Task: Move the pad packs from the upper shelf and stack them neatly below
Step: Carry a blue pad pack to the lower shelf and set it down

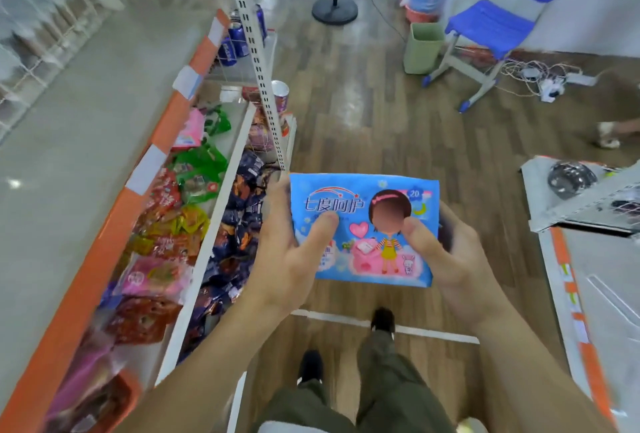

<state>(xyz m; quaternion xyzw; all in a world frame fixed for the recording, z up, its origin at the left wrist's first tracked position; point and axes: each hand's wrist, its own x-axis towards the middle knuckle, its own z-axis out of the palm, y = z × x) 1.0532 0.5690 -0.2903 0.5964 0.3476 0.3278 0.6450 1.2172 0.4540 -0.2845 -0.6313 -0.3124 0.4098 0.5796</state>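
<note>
From the head camera, both forearms reached forward and slightly inward, meeting at a blue pad pack [363,228] held out flat over the wooden floor [363,120], face up. The left hand [291,252] gripped the pack's left edge, thumb pressed across the front, fingers curled behind. The right hand [446,252] gripped the right edge the same way, thumb on top near the cartoon figure. The pack was just right of the shelf unit [114,224], whose lower shelves held snack packets [166,224]. A blue chair [488,27] stood well beyond.
</note>
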